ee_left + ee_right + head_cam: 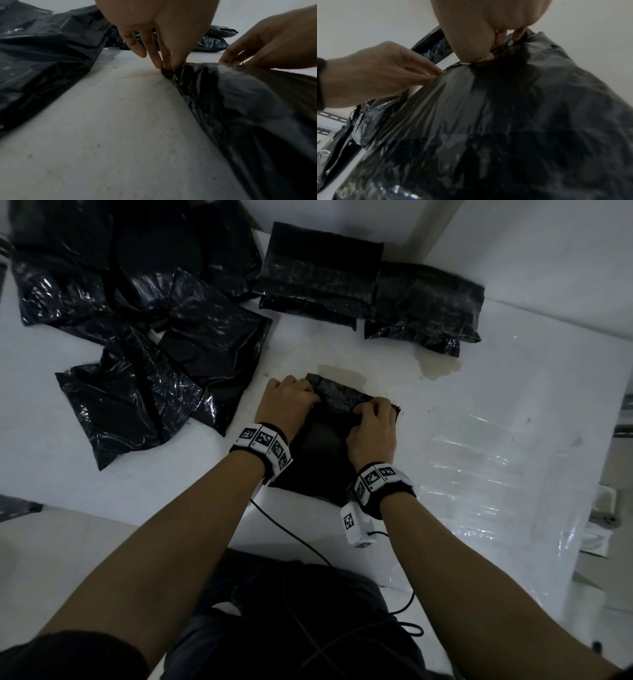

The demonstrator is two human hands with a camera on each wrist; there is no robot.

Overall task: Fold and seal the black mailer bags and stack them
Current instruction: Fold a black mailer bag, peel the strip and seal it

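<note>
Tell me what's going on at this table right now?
A person is folding over the far flap of a black mailer bag on the white table. The left hand and right hand each pinch an end of the flap. Loose bags lie left; folded bags sit stacked beyond.

Right hand (481,33) and left hand (373,75) pinching black mailer bag (505,128).

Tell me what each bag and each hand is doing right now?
Mailer bag: lying on the table, far flap being folded over, not sealed yet.
Left hand: pinching the flap's left corner.
Right hand: pinching the flap's right end.
Loose pile of bags: crumpled, unfolded, on the left.
Folded bags: flat and overlapping at the back.
</note>
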